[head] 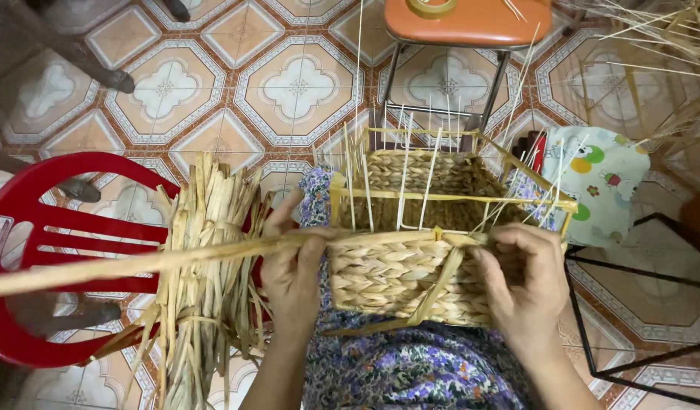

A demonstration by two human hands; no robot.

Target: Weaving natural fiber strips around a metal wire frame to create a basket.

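A half-woven rectangular basket (399, 277) of tan straw rests on my lap, its frame of yellow sticks and thin upright spokes (405, 182) rising from the rim. My left hand (293, 262) grips the basket's near left corner and pinches a long flat straw strand (122, 266) that runs off to the left. At the near right corner, my right hand (526, 277) holds the rim with fingers curled over the weave where a strand bends down.
A bundle of dried straw strips (206, 266) lies across a red plastic chair (31, 220) on my left. An orange stool (468, 21) stands ahead on the patterned tile floor. Patterned cloth (604, 182) and a black metal frame (638, 304) are right.
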